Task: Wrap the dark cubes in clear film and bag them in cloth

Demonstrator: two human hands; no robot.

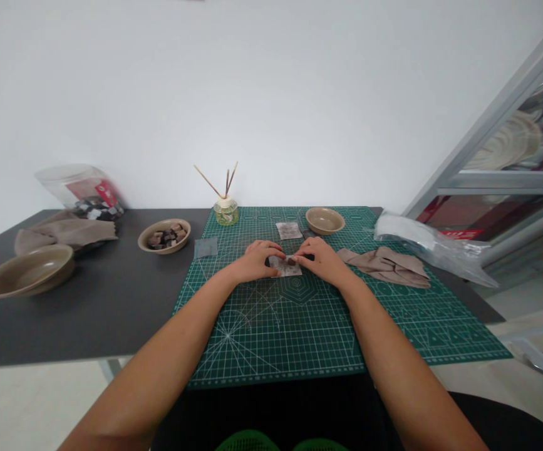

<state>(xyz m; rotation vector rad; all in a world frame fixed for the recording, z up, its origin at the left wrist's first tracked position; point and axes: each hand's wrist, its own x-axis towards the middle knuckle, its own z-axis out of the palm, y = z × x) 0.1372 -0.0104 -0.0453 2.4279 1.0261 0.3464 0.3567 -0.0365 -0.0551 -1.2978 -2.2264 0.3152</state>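
Observation:
A small whitish sheet with brown marks (292,270) lies on the green cutting mat (299,338) between my hands. My left hand (257,260) rests at its left side, thumb and forefinger apart and bent around that edge. From the right, my right hand (318,257) reaches over the sheet with its fingertips pinched on a small dark brown piece (290,260); the fingers partly cover it. Just behind the hands is a second marked sheet (289,230), lying flat. Beside that stands a shallow tan bowl (325,221).
Left on the dark table (125,300) are a bowl of brown chunks (165,236), a larger bowl (27,272), brown cloth (67,232) and a clear bag (83,191). A reed diffuser (225,212) stands behind. Right lie crumpled cloth (388,266) and a plastic bag (431,244).

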